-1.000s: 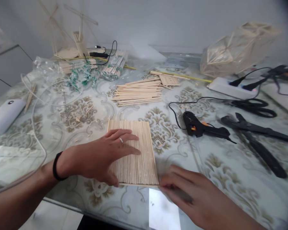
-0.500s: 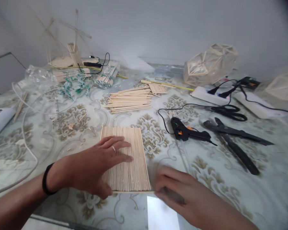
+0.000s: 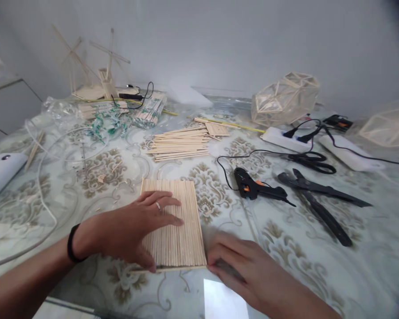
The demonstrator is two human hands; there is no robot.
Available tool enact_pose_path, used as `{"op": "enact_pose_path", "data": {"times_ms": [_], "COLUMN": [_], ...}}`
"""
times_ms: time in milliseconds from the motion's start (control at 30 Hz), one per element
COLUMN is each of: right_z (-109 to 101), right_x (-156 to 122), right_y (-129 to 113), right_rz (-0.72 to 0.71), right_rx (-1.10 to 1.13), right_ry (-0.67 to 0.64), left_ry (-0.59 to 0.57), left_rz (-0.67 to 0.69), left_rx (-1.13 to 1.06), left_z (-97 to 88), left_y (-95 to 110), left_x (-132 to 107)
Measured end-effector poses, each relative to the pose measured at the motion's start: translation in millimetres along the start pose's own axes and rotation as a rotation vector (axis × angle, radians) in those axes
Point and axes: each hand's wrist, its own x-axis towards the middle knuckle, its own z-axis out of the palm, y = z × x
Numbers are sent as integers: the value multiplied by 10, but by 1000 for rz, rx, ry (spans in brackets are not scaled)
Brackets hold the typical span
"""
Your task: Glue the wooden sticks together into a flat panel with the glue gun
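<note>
Clutter on table (image 3: 319, 274).
Glue gun (image 3: 249, 188) beside pliers (image 3: 302, 185); scissors (image 3: 307, 159) near power strip (image 3: 279, 138); loose sticks (image 3: 179, 144) centre; stick frame (image 3: 284, 99), windmill model (image 3: 104, 82) at back.

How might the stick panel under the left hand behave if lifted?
The stick panel looks thin, so probably light. Built from many narrow sticks side by side, it may flex or split along seams. Lying flat, it shouldn't roll.

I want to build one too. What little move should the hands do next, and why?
Probably the right hand should push the cross stick snug along the near edge of the panel: the left hand lies flat on the panel, and the stick pokes out leftward.
</note>
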Motion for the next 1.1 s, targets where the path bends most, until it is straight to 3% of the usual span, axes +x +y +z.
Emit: {"op": "enact_pose_path", "data": {"times_ms": [267, 467, 600, 767, 933, 1100], "right_z": [32, 54, -117, -350, -181, -31], "right_x": [11, -60, -119, -229, -303, -333], "right_y": [48, 81, 99, 114, 45, -42], "right_rz": [-13, -84, 28, 267, 246, 263], "right_rx": [-30, -71, 34, -61, -145, -177], "right_ry": [29, -8, -16, 253, 364, 502], "left_ry": [6, 155, 264, 378, 329, 321], "left_rz": [35, 19, -17, -84, -163, -177], "left_rx": [60, 34, 67, 168, 173, 172], "left_z": [-41, 39, 96, 160, 251, 201], "left_y": [-28, -56, -105, -206, -260, -229], "left_x": [23, 44, 83, 107, 115, 126]}}
